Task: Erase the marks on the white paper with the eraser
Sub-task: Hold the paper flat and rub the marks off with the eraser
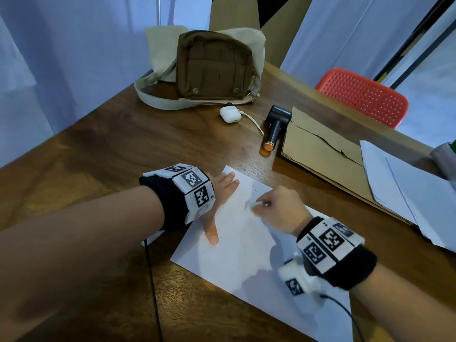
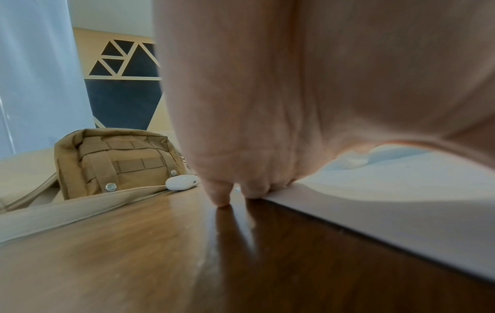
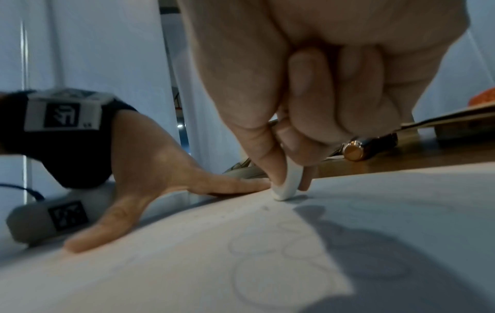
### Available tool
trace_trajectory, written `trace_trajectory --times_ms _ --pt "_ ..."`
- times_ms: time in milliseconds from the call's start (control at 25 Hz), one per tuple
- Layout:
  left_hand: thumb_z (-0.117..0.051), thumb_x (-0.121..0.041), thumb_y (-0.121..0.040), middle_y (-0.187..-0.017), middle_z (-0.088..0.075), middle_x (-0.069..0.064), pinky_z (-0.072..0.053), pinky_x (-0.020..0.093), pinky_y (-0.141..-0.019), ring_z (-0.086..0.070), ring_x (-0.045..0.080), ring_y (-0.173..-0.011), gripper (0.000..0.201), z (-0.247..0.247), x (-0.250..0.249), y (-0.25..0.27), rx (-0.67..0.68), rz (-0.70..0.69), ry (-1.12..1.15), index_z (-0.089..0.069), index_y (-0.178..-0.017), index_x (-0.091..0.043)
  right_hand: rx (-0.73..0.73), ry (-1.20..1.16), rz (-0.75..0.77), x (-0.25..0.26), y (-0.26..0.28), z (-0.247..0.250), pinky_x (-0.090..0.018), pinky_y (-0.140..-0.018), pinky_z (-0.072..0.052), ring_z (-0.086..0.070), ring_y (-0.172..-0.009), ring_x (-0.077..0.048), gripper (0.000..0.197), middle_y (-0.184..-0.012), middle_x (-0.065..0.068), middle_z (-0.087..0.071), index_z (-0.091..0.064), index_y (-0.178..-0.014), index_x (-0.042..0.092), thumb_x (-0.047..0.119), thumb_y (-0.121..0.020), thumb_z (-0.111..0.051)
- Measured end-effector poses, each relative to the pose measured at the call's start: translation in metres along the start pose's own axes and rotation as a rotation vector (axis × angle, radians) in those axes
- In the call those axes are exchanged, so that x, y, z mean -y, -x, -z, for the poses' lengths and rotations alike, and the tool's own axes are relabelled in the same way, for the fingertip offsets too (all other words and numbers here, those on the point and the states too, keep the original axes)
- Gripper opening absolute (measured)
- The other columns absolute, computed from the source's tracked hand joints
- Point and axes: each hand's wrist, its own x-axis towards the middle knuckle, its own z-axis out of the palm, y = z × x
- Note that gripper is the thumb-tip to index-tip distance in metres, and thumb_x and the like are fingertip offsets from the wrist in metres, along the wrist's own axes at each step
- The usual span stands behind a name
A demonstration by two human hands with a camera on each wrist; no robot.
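Observation:
A white sheet of paper (image 1: 237,245) lies on the wooden table (image 1: 98,154). My left hand (image 1: 219,201) lies flat on the sheet's left edge, fingers straight and thumb spread, holding it down. My right hand (image 1: 274,208) pinches a small white eraser (image 3: 288,184) between thumb and forefinger. The eraser's tip touches the paper (image 3: 187,264) near its far edge. Faint pencil loops (image 3: 267,254) show on the sheet in front of the eraser. In the left wrist view the fingertips (image 2: 222,197) press at the paper's edge (image 2: 375,222).
A brown pouch (image 1: 212,65) on a beige bag stands at the back. A white earbud case (image 1: 230,114), a black cylinder with a copper cap (image 1: 272,132), a cardboard envelope (image 1: 320,149) and stacked papers (image 1: 407,188) lie to the right. A red chair (image 1: 362,95) stands beyond.

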Motion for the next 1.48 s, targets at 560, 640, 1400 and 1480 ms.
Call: trace_trajectory --times_ms 560,640,1400,1480 --pt "-0.073 -0.056 -0.067 -0.152 0.034 0.008 0.011 0.044 -0.116 0.028 0.025 -0.142 0.136 0.001 0.002 -0.002 0.039 0.003 -0.005 0.029 -0.145 -0.011 -0.040 0.022 0.029 0.002 0.002 0.004 -0.022 -0.051 -0.029 -0.039 -0.053 -0.019 0.036 -0.053 -0.006 -0.043 -0.049 -0.050 0.010 0.013 -0.086 -0.051" --pt "-0.075 -0.054 -0.068 -0.152 0.035 0.007 0.011 0.043 -0.115 0.029 0.024 -0.141 0.136 0.002 0.002 -0.001 0.045 0.001 0.018 0.029 -0.144 -0.011 0.068 0.004 0.178 0.010 0.028 -0.011 -0.022 -0.060 -0.038 -0.052 -0.061 -0.020 0.025 -0.065 -0.010 -0.059 -0.066 -0.070 0.002 0.013 -0.086 -0.051" --pt "-0.075 -0.059 -0.063 -0.151 0.036 0.005 0.010 0.046 -0.116 0.029 0.023 -0.141 0.141 0.003 0.005 -0.004 0.067 -0.006 -0.004 0.032 -0.143 -0.014 0.017 -0.113 0.065 -0.005 0.000 -0.002 -0.019 -0.061 -0.036 -0.048 -0.063 -0.008 0.025 -0.080 -0.011 -0.070 -0.073 -0.089 0.002 0.021 -0.088 -0.056" --pt "-0.076 -0.057 -0.063 -0.150 0.038 0.005 0.011 0.046 -0.115 0.031 0.022 -0.140 0.142 0.002 0.005 -0.006 0.076 0.002 -0.001 0.033 -0.142 -0.013 0.069 -0.089 0.185 0.011 0.015 -0.011 -0.013 -0.072 -0.037 -0.052 -0.077 -0.003 0.023 -0.106 -0.001 -0.072 -0.072 -0.104 0.013 0.018 -0.089 -0.055"
